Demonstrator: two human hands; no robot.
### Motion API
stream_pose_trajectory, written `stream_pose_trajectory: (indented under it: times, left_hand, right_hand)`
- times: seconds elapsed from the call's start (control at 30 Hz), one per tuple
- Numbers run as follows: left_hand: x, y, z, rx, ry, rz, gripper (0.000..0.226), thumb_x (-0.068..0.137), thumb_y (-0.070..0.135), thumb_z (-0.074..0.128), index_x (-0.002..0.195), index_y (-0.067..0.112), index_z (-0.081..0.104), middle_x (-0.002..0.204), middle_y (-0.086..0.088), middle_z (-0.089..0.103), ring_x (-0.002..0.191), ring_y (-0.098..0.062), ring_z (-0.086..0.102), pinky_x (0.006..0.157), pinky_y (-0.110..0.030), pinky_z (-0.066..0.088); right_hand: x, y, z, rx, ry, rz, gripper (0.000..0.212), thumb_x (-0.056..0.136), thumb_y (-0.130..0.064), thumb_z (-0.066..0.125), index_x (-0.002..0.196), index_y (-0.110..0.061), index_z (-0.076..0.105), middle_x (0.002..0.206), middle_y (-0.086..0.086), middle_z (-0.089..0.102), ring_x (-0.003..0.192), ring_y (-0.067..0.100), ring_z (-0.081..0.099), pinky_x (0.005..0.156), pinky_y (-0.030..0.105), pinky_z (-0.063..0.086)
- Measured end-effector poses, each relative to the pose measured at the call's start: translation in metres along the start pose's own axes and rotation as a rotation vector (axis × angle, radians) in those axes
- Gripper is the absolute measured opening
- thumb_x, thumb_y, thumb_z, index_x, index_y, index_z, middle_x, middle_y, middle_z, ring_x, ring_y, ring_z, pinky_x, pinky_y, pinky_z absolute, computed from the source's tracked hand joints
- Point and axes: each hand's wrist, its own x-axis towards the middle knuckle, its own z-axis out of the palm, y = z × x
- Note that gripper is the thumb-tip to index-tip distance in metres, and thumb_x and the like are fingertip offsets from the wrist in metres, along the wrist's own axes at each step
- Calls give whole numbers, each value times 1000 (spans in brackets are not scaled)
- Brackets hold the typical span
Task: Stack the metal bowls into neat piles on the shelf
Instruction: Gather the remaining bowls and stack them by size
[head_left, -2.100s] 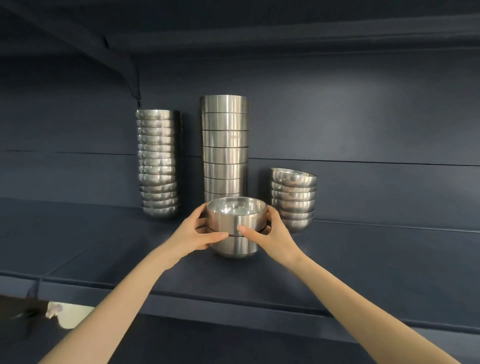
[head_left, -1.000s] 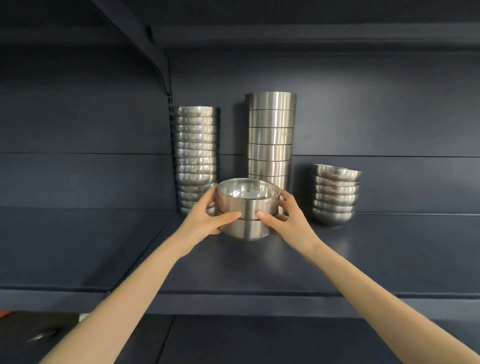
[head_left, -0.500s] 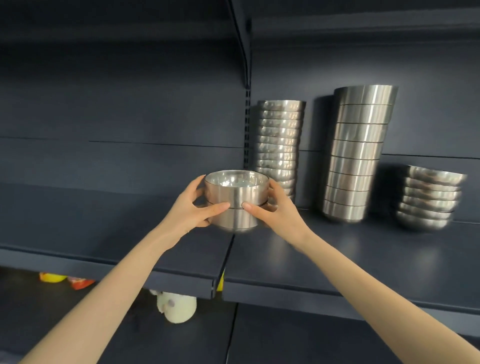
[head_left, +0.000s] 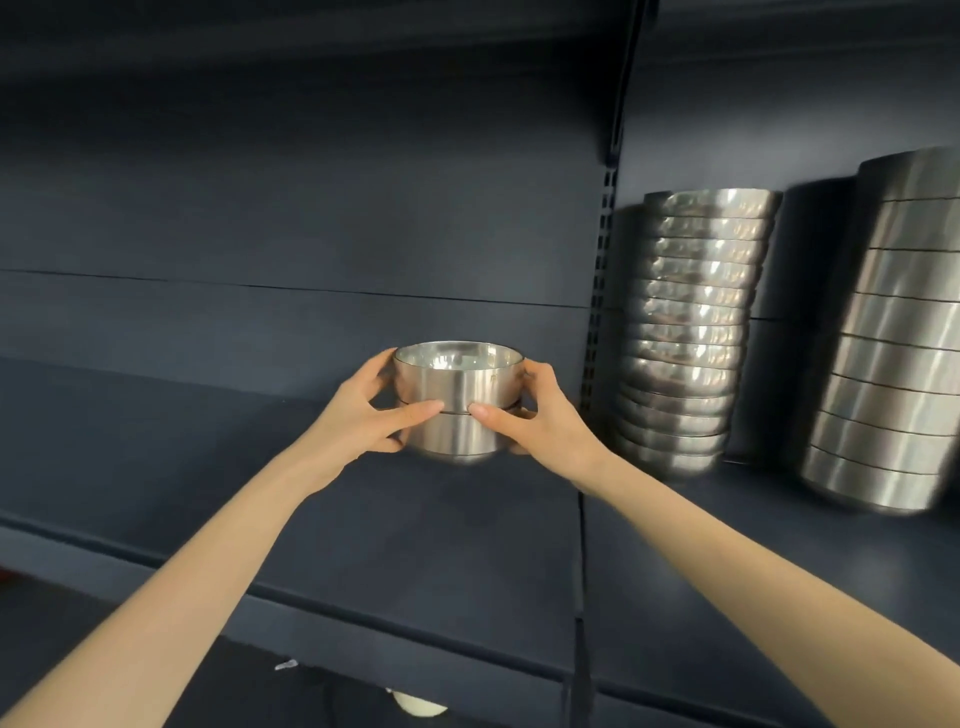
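A pair of nested bowls (head_left: 457, 405) is held over the shelf (head_left: 415, 545), gripped by the left hand (head_left: 358, 421) at 9 o'clock and the right hand (head_left: 540, 421) at 3 o'clock; whether its base touches the shelf cannot be told. At 3 o'clock from the pair, beyond the slotted upright (head_left: 602, 260), a pile of bowls (head_left: 691, 332) is stood on the shelf near the back panel (head_left: 260, 234). A taller pile (head_left: 893, 338) is placed just beside it, further toward 3 o'clock.

no readable text, labels or numbers
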Motion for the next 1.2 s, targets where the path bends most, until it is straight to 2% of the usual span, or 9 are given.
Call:
stream_pose_trajectory:
  times: [0.07,0.17,0.3,0.43,0.63,0.77,0.93,1.0,1.2]
  left_hand:
    - [12,-4,-12,11,10,-13,76,65,38,80,129,47,41,129,19,55,103,2,62,75,-29,58]
    - [29,-15,-27,32,19,-18,75,73,31,79,135,45,39,127,17,56,95,5,64,76,-29,58]
    - [43,-27,-45,29,17,-30,81,71,34,79,139,40,37,131,14,55,107,0,61,78,-31,58]
    - [51,-34,-64,38,12,-21,83,72,32,80,142,40,36,129,14,55,104,-2,62,77,-30,58]
    - [63,-46,-105,53,-9,7,80,76,28,79,141,40,34,128,17,51,91,12,62,82,-35,58]
    - [64,-57,-144,53,-61,16,78,75,30,79,140,41,38,130,19,52,93,12,61,82,-36,58]
    - [58,-67,-201,37,-111,32,71,69,36,80,128,49,43,123,27,52,105,-10,64,73,-28,58]
    - [54,-72,-225,25,-108,31,66,72,31,80,124,50,43,121,27,52,105,-10,64,70,-26,58]
    - [39,-87,-299,29,-101,17,63,77,23,79,124,48,45,117,13,59,91,-8,65,70,-26,58]
  right_hand:
    - [16,0,8,30,-25,31,64,81,-42,74,128,-24,34,122,-18,47,107,4,56,93,34,53]
    - [36,-1,18,46,-38,50,63,83,-36,74,127,-21,32,120,-18,44,105,0,52,91,37,55]
    - [53,-3,33,55,-40,85,59,85,-36,71,126,-20,31,115,-19,43,99,-1,52,90,39,55]
    - [67,-7,50,68,6,93,60,84,-39,71,125,-20,32,115,-16,46,111,10,56,84,39,58]
    - [87,-14,88,65,67,98,64,82,-41,73,126,-20,32,114,-18,46,114,14,57,85,41,57]
    - [96,-20,126,89,88,115,64,79,-40,76,123,-24,32,115,-19,46,116,14,55,87,47,57]
    - [108,-32,183,60,106,87,56,78,-38,78,115,-30,36,111,-19,46,119,17,54,91,48,54]
    - [112,-40,207,60,122,87,52,78,-37,77,112,-31,38,108,-19,47,118,18,55,91,48,54]
    - [124,-60,280,49,103,99,74,78,-43,77,135,-26,33,117,-29,43,121,9,52,98,39,51]
